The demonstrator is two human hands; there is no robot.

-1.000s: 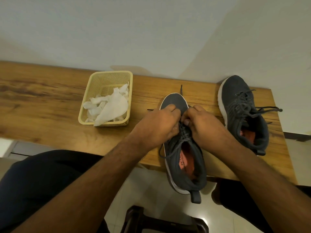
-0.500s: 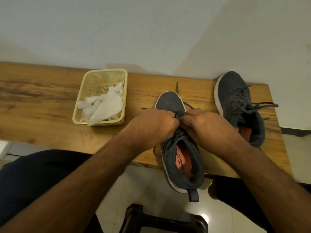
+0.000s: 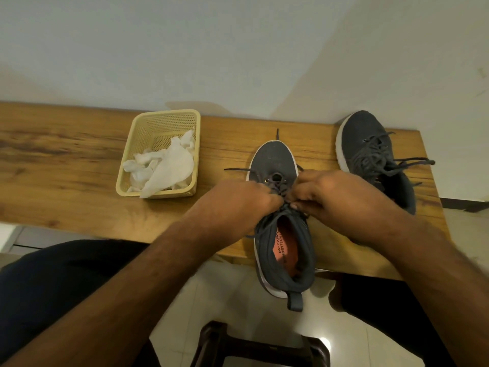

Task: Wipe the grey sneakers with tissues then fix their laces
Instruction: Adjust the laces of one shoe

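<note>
A grey sneaker (image 3: 272, 157) with an orange insole lies toe-away on the wooden table (image 3: 66, 165), its heel overhanging the front edge. My left hand (image 3: 235, 205) and my right hand (image 3: 333, 202) meet over its tongue, fingers pinched on the grey laces (image 3: 280, 185). Loose lace ends trail left and past the toe. The second grey sneaker (image 3: 367, 144) rests at the right end of the table with its laces loose and sprawling.
A cream plastic basket (image 3: 158, 123) holding crumpled white tissues (image 3: 166, 165) stands left of the near sneaker. A white wall runs behind the table. Below me are a dark stool (image 3: 259, 348) and a tiled floor.
Both hands slid back from the toe toward the tongue, uncovering the front eyelets. The view shifted a little; the sneakers and basket stay put.
</note>
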